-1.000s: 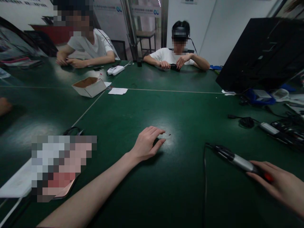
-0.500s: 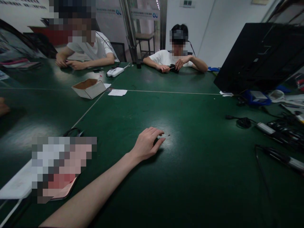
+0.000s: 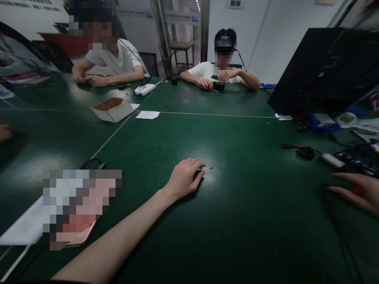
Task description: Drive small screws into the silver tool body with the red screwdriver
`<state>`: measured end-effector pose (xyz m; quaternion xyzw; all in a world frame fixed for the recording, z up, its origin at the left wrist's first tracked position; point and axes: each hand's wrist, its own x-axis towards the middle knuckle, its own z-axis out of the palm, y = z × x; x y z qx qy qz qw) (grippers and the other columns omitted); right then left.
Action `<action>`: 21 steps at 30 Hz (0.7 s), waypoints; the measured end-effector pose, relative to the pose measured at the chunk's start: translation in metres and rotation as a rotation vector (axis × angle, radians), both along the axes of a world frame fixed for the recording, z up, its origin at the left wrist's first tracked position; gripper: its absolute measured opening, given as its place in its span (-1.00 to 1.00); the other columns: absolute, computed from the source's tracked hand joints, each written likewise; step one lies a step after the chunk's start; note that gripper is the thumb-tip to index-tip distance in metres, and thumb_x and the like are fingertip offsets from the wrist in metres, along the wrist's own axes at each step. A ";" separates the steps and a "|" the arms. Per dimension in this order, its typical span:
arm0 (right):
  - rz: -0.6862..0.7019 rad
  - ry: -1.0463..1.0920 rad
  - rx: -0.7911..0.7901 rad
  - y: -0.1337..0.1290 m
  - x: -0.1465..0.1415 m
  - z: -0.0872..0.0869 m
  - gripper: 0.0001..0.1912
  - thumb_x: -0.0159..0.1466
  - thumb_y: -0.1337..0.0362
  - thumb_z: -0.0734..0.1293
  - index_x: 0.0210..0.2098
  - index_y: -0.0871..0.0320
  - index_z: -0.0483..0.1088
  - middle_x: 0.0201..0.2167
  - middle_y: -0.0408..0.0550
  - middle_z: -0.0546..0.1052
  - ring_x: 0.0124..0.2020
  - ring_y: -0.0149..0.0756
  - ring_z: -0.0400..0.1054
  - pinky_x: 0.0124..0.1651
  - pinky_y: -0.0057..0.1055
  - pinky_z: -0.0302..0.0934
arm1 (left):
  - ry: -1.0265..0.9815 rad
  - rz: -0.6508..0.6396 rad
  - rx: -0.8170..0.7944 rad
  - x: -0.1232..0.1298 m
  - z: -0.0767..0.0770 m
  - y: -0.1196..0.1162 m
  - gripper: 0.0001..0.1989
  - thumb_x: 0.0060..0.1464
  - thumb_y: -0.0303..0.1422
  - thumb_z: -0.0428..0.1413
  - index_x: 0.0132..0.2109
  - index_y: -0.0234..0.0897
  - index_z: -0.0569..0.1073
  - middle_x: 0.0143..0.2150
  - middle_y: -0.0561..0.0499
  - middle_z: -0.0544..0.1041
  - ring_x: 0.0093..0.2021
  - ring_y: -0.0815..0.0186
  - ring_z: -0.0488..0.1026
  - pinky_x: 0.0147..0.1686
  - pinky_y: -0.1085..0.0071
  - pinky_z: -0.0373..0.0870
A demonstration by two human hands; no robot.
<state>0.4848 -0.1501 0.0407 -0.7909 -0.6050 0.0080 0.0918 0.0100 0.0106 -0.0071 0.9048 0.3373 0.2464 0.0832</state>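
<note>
My left hand rests on the green table near the middle, thumb and fingers apart, with nothing between them. Just beyond its fingertips lies a tiny dark piece. At the right edge is my right hand, blurred and partly cut off by the frame. Its thumb and fingers point left, and a small red thing shows by the palm; whether it is gripped is unclear. A dark cable runs below that hand.
A black monitor, a blue tray and coiled cables are at the right. An open box stands left of centre; a pink phone-like item lies front left. Two people sit across the table.
My right hand has come into view at the right edge, with a red thing by it. My left hand has stayed in place. The person opposite has shifted the dark object they handle.
</note>
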 end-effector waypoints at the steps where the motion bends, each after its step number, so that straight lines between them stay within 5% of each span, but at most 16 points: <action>1: 0.107 -0.003 -0.081 0.014 -0.035 0.010 -0.48 0.12 -0.15 0.27 -0.15 0.07 0.56 -0.20 0.32 0.56 -0.32 -0.06 0.48 -0.29 -0.09 0.24 | 0.004 0.005 -0.006 0.000 0.000 0.000 -0.86 0.22 -0.39 0.01 -0.16 -0.33 0.44 -0.24 -0.09 0.54 -0.21 0.18 0.46 -0.22 0.24 0.42; 5: 0.483 -0.065 -0.224 0.065 -0.163 0.032 -0.65 0.34 0.21 0.15 -0.02 0.10 0.48 -0.07 0.10 0.53 -0.19 -0.14 0.47 -0.17 -0.18 0.34 | 0.020 0.009 -0.030 0.000 0.002 0.000 -0.87 0.21 -0.40 0.03 -0.16 -0.33 0.45 -0.25 -0.09 0.54 -0.21 0.18 0.46 -0.22 0.24 0.42; 9: 0.699 -0.049 -0.276 0.110 -0.238 0.023 -0.74 0.31 0.29 0.25 -0.05 0.06 0.47 -0.10 -0.04 0.53 -0.14 -0.19 0.45 -0.17 -0.31 0.32 | 0.034 0.012 -0.038 -0.002 0.001 0.000 -0.87 0.20 -0.39 0.04 -0.17 -0.32 0.45 -0.25 -0.09 0.54 -0.21 0.17 0.46 -0.22 0.24 0.41; 14: 0.745 -0.040 -0.295 0.153 -0.267 0.003 -0.76 0.32 0.27 0.28 -0.03 0.12 0.42 -0.07 0.00 0.50 -0.07 -0.20 0.40 -0.06 -0.27 0.31 | 0.059 0.005 -0.026 -0.003 -0.001 0.001 -0.87 0.20 -0.40 0.03 -0.18 -0.32 0.46 -0.26 -0.09 0.54 -0.25 0.19 0.45 -0.26 0.26 0.39; 21: 0.764 -0.037 -0.329 0.160 -0.270 -0.011 -0.67 0.35 0.15 0.27 0.05 0.17 0.34 0.02 0.03 0.41 -0.06 -0.23 0.37 -0.03 -0.17 0.34 | 0.067 0.004 -0.026 -0.003 -0.004 0.001 -0.87 0.21 -0.39 0.03 -0.18 -0.31 0.46 -0.27 -0.08 0.53 -0.28 0.21 0.44 -0.25 0.27 0.37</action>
